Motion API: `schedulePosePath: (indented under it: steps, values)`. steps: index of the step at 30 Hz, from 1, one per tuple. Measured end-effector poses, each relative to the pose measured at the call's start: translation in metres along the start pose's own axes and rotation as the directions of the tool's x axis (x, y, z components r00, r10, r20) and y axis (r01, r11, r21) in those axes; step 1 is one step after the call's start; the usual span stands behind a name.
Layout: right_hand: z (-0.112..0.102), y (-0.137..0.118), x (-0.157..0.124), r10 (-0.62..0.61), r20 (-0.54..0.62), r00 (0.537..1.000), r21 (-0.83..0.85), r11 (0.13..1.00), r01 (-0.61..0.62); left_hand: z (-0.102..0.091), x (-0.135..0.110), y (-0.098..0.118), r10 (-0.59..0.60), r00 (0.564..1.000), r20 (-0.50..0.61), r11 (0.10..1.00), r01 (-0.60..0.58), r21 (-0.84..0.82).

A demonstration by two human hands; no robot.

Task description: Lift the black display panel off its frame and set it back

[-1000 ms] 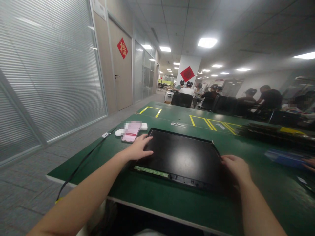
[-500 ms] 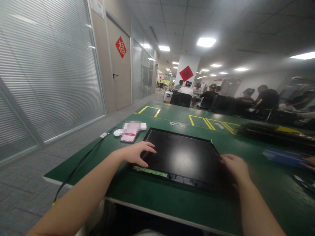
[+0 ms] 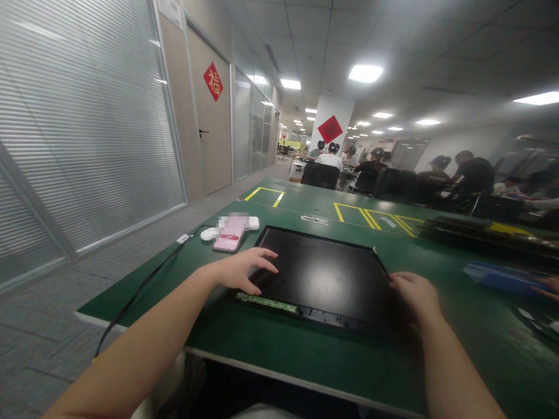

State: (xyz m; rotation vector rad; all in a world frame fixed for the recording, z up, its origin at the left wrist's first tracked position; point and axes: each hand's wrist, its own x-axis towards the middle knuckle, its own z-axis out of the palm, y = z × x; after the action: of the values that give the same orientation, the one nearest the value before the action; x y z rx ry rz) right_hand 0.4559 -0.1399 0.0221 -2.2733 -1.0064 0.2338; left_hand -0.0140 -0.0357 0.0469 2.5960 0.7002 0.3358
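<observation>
A flat black display panel [image 3: 323, 273] lies on the green table [image 3: 305, 355], a strip of green circuit board along its near edge. My left hand [image 3: 242, 269] rests on the panel's left edge, fingers spread over the black surface and thumb by the near corner. My right hand [image 3: 414, 294] lies against the panel's right edge with its fingers curled round that edge.
A phone [image 3: 229, 235] and a white charger with a black cable [image 3: 144, 285] lie left of the panel. Dark stacked panels [image 3: 484, 233] and a blue item [image 3: 502, 276] sit at the right. Yellow tape marks [image 3: 371, 218] cross the far table. Several people sit beyond.
My left hand slid a little nearer along the panel's left edge, its fingers spreading onto the black surface. My right hand stayed at the right edge.
</observation>
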Motion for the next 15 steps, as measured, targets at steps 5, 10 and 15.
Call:
schedulePosePath:
  steps: [5,10,15]
  values:
    - [0.0006,0.0005,0.0003,-0.018,-0.005,1.0,0.002,1.0,0.018,0.0017,0.0008,0.0006,0.026,1.0,-0.017,1.0,-0.026,0.016]
    - [0.0003,0.0011,0.0003,-0.01,-0.001,1.0,-0.013,1.0,0.01,0.0029,0.002,-0.0009,0.029,0.999,-0.026,0.999,-0.029,0.022]
    - [0.0018,0.0036,0.0021,-0.02,-0.008,1.0,0.002,1.0,0.02,0.0035,0.0006,-0.0036,-0.007,1.0,-0.012,1.0,0.007,-0.001]
